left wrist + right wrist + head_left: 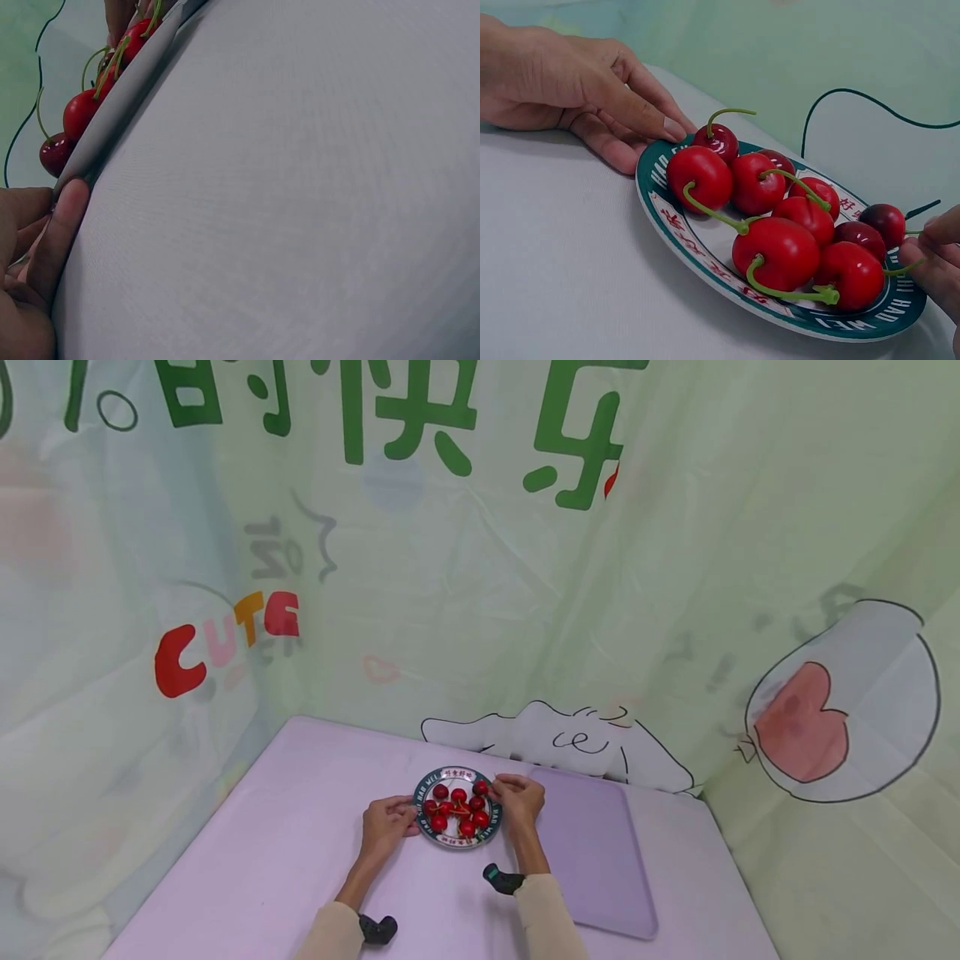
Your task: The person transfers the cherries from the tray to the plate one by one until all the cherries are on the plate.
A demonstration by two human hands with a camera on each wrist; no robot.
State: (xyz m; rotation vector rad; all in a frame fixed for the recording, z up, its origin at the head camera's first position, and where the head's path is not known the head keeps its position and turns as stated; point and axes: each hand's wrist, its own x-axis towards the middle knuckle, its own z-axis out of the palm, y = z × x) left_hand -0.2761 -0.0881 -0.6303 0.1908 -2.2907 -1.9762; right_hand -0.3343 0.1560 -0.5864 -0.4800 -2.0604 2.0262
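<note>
Closest to the camera are two cream sleeves with small black wrist cameras strapped on, both arms reaching out over a lilac tablecloth (300, 827). The left hand (386, 827) rests with fairly straight fingers against the near-left rim of the plate (705, 247), fingertips touching the edge rather than wrapping it; looks to me like it's just steadying the plate so it doesn't slide on the cloth. The right hand (517, 797) is on the opposite side, fingers curled in at the rim, and in the right wrist view its fingertips (934, 259) seem to pinch the green stem of a dark cherry (885, 223) at the plate's edge, though the pinch itself is half out of frame. The plate sits mid-table between the two hands, holding a pile of red cherries (776, 251) with curly green stems, all clustered in the middle. The green band around the rim has white lettering; I can make out "HAO WEI" near the front, plus red characters inside that are too small to read. Just right of the plate lies a flat purple mat (592, 852). Behind it all hangs a pale green backdrop (487, 610) with "CUTE" in red, orange and pink letters, big green Chinese characters including 快乐 up top, and cartoon outlines.
</note>
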